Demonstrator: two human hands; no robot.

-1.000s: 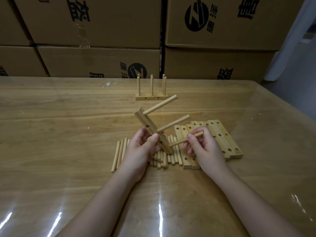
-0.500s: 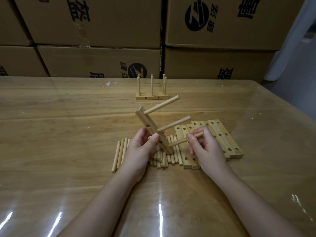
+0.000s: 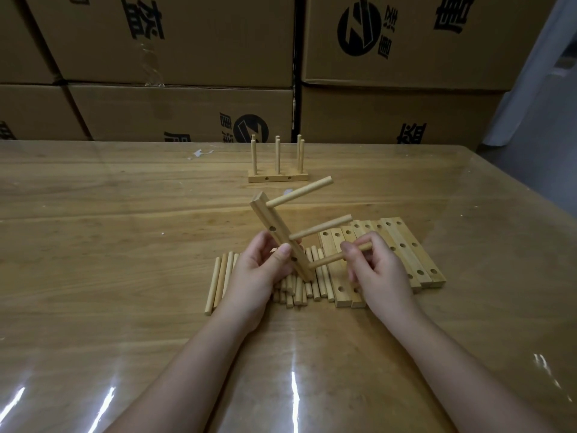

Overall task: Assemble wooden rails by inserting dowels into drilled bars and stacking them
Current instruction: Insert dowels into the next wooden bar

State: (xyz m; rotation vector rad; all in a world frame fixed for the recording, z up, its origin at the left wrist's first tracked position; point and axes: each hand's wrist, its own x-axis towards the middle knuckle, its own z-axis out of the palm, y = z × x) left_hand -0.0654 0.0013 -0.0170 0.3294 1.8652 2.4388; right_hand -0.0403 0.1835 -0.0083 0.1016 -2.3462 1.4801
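My left hand (image 3: 260,270) grips a drilled wooden bar (image 3: 274,228), held tilted on end above the table. Two dowels, the upper dowel (image 3: 299,191) and the middle dowel (image 3: 320,227), stick out of it to the right. My right hand (image 3: 376,270) pinches a third dowel (image 3: 331,259) whose tip sits in the bar's lowest hole. Loose dowels (image 3: 221,275) lie in a row under my left hand. Several drilled bars (image 3: 402,245) lie side by side beneath my right hand. A finished rail (image 3: 278,176) with upright dowels stands farther back.
The wooden table (image 3: 109,232) has a glossy clear cover. Stacked cardboard boxes (image 3: 187,110) form a wall along its far edge. The table's right edge (image 3: 530,214) runs diagonally, with grey floor beyond it.
My right hand has shifted slightly along the third dowel, which sits a little deeper in the bar. My left hand and the bar have barely moved.
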